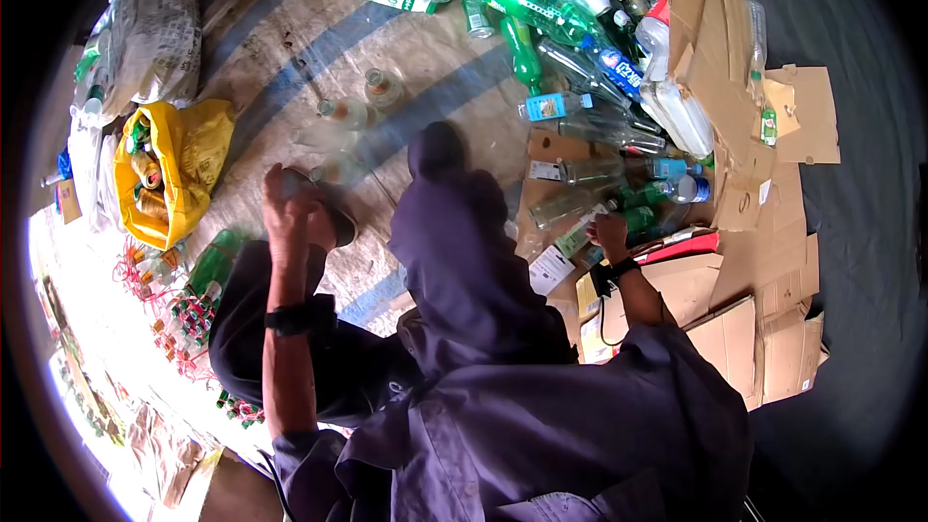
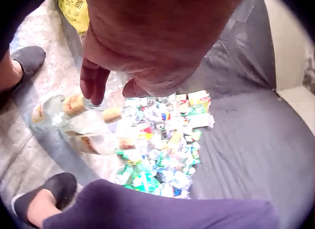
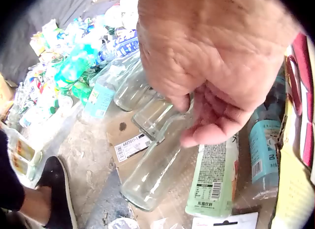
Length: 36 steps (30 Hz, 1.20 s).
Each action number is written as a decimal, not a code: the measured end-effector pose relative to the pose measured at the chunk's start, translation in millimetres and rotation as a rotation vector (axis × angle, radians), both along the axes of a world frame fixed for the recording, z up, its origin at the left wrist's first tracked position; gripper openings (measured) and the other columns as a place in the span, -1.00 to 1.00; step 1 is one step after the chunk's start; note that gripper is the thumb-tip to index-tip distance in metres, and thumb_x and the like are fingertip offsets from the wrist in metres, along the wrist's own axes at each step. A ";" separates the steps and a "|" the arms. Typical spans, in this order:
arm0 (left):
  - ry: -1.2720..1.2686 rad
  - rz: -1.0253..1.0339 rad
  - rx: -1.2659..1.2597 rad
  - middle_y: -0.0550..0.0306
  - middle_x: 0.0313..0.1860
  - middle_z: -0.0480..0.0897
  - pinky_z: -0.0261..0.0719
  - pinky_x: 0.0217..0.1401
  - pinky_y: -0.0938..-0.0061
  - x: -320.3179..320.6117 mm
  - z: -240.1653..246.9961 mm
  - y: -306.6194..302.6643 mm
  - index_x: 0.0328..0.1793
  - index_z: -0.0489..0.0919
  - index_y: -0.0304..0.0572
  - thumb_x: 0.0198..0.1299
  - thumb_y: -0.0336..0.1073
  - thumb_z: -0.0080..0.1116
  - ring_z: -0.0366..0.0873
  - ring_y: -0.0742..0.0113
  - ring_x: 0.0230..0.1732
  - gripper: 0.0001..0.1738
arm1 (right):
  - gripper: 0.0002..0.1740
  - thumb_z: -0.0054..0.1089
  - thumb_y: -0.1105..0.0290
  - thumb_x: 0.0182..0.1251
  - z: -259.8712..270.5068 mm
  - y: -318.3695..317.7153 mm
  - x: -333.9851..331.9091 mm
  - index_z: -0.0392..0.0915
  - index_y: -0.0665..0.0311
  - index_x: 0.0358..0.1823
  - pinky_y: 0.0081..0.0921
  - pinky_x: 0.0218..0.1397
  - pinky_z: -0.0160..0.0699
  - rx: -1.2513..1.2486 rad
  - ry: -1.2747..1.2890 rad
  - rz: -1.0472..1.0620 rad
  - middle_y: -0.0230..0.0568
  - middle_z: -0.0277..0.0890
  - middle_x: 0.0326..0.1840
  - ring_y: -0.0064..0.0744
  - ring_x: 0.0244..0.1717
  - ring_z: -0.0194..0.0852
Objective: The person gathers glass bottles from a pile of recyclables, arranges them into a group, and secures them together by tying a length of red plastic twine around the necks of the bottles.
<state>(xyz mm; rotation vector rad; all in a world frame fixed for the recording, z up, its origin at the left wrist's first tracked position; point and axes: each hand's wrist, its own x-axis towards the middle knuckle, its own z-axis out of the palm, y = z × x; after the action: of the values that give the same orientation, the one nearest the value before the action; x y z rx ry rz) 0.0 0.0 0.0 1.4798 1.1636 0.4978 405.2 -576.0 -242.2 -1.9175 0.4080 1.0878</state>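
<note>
My right hand (image 3: pixel 216 66) is at the neck of a clear glass bottle (image 3: pixel 155 172) lying on cardboard, its thumb and curled fingers around the neck. Beside that bottle lie a green-labelled drink bottle (image 3: pixel 211 180) and a blue-labelled bottle (image 3: pixel 265 150). Over on the other side, my left hand (image 1: pixel 290 213) hovers palm down with fingers apart from the thumb. Below its fingertips, clear glass bottles with orange-and-white labels (image 2: pixel 88 140) stand grouped on the tarp; one more such bottle (image 1: pixel 383 87) stands a little farther out.
Plastic bottles and cans, among them a large green bottle (image 1: pixel 532 2), pile up ahead. Flattened cardboard (image 1: pixel 725 135) borders the right. At left are a yellow bag (image 1: pixel 169 217) of cans and a white sack (image 1: pixel 159 43). My knee (image 1: pixel 440 150) rises between my hands.
</note>
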 end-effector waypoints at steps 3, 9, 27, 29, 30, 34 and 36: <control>-0.136 0.051 -0.111 -0.19 0.45 0.36 0.63 -0.04 0.39 33.5 84.6 -18.2 0.46 0.30 -0.36 0.30 -0.12 0.13 0.70 0.14 0.01 -0.31 | -0.78 0.15 0.23 0.36 49.3 22.7 -8.6 0.46 0.12 -0.43 -0.40 -0.62 0.52 0.142 0.254 -0.157 -0.29 0.57 -0.48 -0.32 -0.48 0.66; 0.025 -0.081 0.050 -0.10 0.47 0.39 0.59 0.00 0.47 38.9 171.8 -7.2 0.48 0.30 -0.33 0.34 -0.10 0.07 0.70 0.27 -0.03 -0.33 | -0.81 0.15 0.20 0.39 65.2 97.6 -60.3 0.48 0.14 -0.27 -0.50 -0.40 0.66 0.085 0.159 0.061 -0.27 0.59 -0.37 -0.39 -0.40 0.67; 0.011 -0.034 -0.081 -0.10 0.31 0.57 0.52 -0.11 0.60 49.6 164.2 6.3 0.42 0.35 -0.37 0.38 -0.21 0.02 0.64 0.43 -0.21 -0.45 | -0.76 0.19 0.22 0.42 42.0 186.5 -104.8 0.46 0.23 -0.30 -0.57 -0.45 0.52 0.251 0.050 0.240 -0.28 0.42 -0.48 -0.49 -0.46 0.49; 0.018 -0.028 -0.079 -0.11 0.29 0.58 0.52 -0.11 0.60 53.4 167.9 3.1 0.41 0.36 -0.38 0.38 -0.20 0.02 0.64 0.43 -0.22 -0.45 | -0.68 0.17 0.14 0.45 64.4 194.5 -107.9 0.46 0.26 -0.30 -0.55 -0.42 0.59 0.293 -0.394 0.763 -0.26 0.43 -0.49 -0.47 -0.43 0.54; 0.023 -0.023 -0.073 -0.12 0.28 0.58 0.52 -0.11 0.60 54.9 169.0 2.6 0.40 0.37 -0.38 0.38 -0.20 0.02 0.64 0.43 -0.23 -0.45 | -0.66 0.19 0.10 0.43 59.3 198.4 -106.2 0.45 0.24 -0.32 -0.54 -0.46 0.52 0.262 0.024 0.199 -0.30 0.40 -0.52 -0.50 -0.47 0.50; 0.017 -0.016 -0.073 -0.13 0.23 0.61 0.52 -0.13 0.61 52.8 166.9 2.3 0.38 0.38 -0.40 0.38 -0.19 0.03 0.64 0.44 -0.25 -0.45 | -0.65 0.15 0.06 0.43 67.8 182.0 -84.8 0.43 0.17 -0.37 -0.60 -0.56 0.26 0.120 0.384 -0.555 -0.44 0.27 -0.58 -0.59 -0.59 0.28; 0.058 -0.039 -0.071 -0.12 0.18 0.64 0.51 -0.16 0.62 51.2 167.2 3.1 0.36 0.40 -0.42 0.38 -0.19 0.05 0.64 0.44 -0.26 -0.46 | -0.65 0.15 0.05 0.42 77.9 173.0 -73.8 0.42 0.13 -0.40 -0.61 -0.56 0.19 0.067 0.321 -0.610 -0.44 0.25 -0.59 -0.60 -0.62 0.21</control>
<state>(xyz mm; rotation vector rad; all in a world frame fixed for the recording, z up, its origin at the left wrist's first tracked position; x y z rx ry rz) 51.2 3.1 167.2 1.4612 1.1838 0.3858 331.4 -403.0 -164.2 -1.4086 1.0424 0.9687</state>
